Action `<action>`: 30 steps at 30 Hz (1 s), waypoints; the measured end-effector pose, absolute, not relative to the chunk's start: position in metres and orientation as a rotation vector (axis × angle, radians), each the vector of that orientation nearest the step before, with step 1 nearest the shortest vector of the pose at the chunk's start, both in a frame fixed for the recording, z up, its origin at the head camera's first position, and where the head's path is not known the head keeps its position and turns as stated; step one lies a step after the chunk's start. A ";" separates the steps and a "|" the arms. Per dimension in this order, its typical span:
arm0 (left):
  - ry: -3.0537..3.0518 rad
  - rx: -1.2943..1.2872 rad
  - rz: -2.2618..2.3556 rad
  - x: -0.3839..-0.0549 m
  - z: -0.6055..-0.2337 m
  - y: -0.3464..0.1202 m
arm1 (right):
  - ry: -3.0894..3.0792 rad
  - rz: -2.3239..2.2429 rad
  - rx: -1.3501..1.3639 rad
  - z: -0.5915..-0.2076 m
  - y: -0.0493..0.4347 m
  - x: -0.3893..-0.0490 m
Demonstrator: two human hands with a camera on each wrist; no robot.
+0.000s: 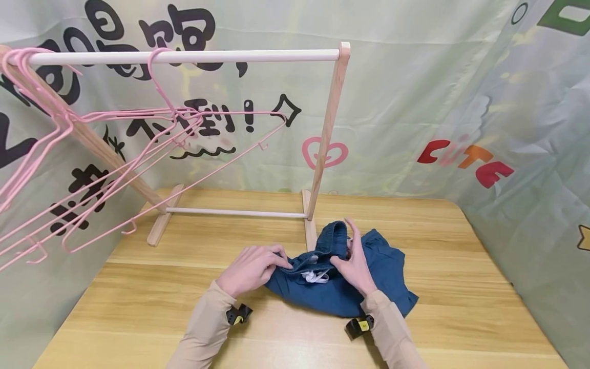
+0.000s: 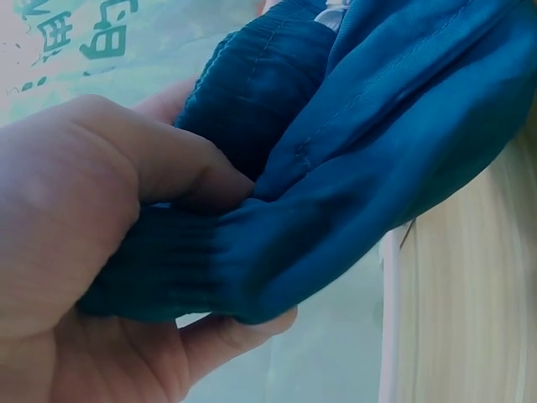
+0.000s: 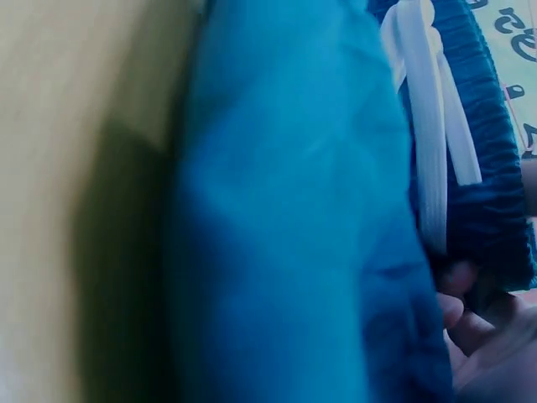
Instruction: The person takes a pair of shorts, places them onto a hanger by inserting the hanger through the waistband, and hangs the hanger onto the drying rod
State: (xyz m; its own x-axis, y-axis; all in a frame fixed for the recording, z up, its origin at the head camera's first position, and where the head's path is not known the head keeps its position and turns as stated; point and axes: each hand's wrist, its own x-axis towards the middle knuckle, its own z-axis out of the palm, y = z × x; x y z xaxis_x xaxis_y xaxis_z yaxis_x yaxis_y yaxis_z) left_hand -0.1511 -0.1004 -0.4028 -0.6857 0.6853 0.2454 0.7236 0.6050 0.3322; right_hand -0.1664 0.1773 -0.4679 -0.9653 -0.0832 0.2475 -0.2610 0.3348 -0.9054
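Note:
Dark blue shorts (image 1: 322, 300) lie bunched on the table, their gathered elastic waistband (image 1: 333, 238) lifted toward the rack. A white drawstring (image 1: 315, 277) hangs at the front of the waistband; the right wrist view shows its flat white cord (image 3: 430, 126) close up. My left hand (image 1: 252, 266) pinches the waistband's left end, thumb on one side and fingers on the other, as the left wrist view shows. At the waistband's right side, my right hand (image 1: 358, 266) grips the fabric with curled fingers, partly hidden by the cloth, while one finger points upward.
Behind the shorts stands a wooden rack with a white top rail (image 1: 253, 56) and a right post (image 1: 328, 138). Several pink hangers (image 1: 172, 110) hang on its left part. The rack's right foot (image 1: 309, 225) reaches close to the shorts. Printed curtains surround the wooden table (image 1: 442, 328).

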 end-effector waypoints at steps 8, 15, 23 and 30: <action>-2.726 -1.209 -0.615 -0.151 -0.400 -0.101 | -2.411 1.772 0.054 -0.453 0.185 -0.166; -2.727 -1.174 -0.632 -0.149 -0.397 -0.104 | -2.248 2.011 -0.100 -0.442 0.188 -0.168; -2.741 -1.053 -0.620 -0.147 -0.390 -0.111 | -2.033 2.263 -0.036 -0.438 0.203 -0.171; -2.655 -0.952 -0.657 -0.148 -0.387 -0.118 | -2.055 2.128 0.131 -0.437 0.217 -0.170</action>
State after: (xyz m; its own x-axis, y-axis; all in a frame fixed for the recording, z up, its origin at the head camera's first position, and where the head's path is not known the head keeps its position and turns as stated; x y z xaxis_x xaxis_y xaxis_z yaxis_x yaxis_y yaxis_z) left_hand -0.1480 -0.1178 -0.3873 -0.7569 0.5386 0.3701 0.6490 0.6857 0.3296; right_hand -0.1698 0.2168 -0.4367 -0.9799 0.0676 0.1875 -0.1898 -0.0286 -0.9814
